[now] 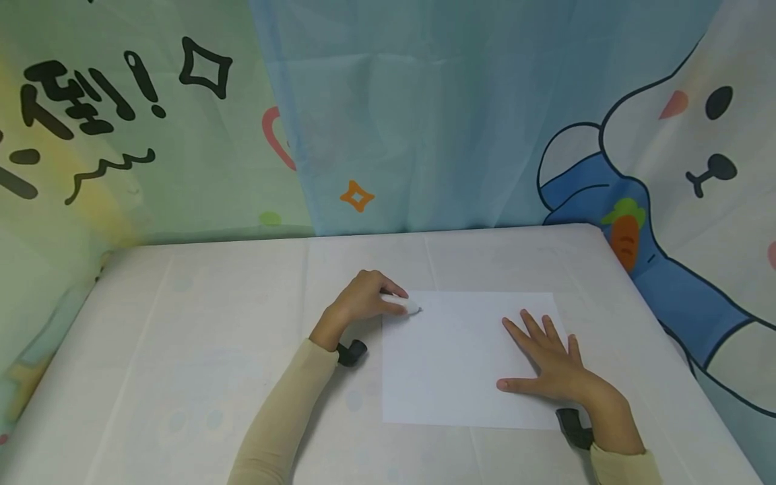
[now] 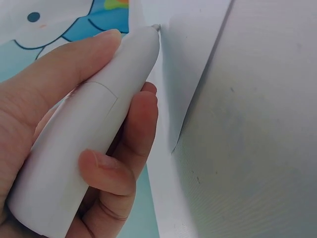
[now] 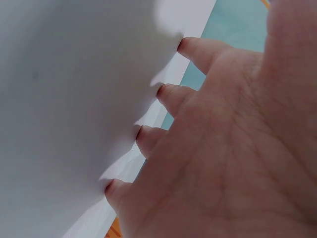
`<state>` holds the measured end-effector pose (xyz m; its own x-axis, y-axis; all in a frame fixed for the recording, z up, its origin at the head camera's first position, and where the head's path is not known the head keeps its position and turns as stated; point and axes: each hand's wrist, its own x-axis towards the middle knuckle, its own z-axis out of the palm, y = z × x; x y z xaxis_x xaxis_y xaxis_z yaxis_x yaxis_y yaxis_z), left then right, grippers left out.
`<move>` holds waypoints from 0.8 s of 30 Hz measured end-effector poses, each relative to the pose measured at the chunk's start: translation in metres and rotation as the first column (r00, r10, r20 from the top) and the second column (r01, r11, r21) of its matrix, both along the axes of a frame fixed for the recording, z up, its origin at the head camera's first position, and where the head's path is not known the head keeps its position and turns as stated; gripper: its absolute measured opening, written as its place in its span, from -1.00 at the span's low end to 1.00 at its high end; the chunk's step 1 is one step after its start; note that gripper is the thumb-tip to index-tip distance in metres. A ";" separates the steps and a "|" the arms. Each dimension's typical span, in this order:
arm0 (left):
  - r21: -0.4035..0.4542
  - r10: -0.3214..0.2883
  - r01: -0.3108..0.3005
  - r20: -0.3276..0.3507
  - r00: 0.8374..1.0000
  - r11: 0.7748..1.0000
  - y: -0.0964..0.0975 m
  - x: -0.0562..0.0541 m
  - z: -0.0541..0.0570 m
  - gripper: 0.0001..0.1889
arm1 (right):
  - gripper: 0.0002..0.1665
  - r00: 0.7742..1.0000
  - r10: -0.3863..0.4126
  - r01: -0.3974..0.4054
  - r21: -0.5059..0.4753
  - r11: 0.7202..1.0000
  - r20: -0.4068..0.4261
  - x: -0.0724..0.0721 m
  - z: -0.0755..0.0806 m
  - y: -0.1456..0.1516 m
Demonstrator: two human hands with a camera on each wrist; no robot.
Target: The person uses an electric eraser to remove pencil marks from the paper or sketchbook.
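A thick white pen-shaped tool with a narrow metal tip is held in my left hand. In the left wrist view, the thumb lies along one side of the tool's smooth body and the fingers curl round the other. Its tip is at the upper left corner area of a white sheet of paper; whether it touches the sheet I cannot tell. Spread fingers of my right hand rest on the right part of the sheet. The right wrist view shows the fingertips against the paper surface.
The paper lies on a table with a white cloth. Black wrist straps with camera mounts sit at both wrists. Behind the table hangs a printed curtain with cartoon figures.
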<state>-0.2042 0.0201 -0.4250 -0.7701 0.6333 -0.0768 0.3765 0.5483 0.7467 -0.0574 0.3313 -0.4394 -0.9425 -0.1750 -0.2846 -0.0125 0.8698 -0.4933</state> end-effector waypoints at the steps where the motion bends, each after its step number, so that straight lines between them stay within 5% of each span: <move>1: 0.002 0.004 -0.004 0.000 1.000 1.000 0.000 0.000 0.000 -0.73 | 0.31 1.000 0.001 -0.001 0.000 1.000 0.000 0.000 0.000 0.000; 24: 0.056 0.112 -0.110 -0.027 0.993 0.992 0.004 -0.001 -0.007 -0.73 | 0.31 1.000 0.006 -0.006 -0.004 1.000 0.006 0.000 0.001 0.000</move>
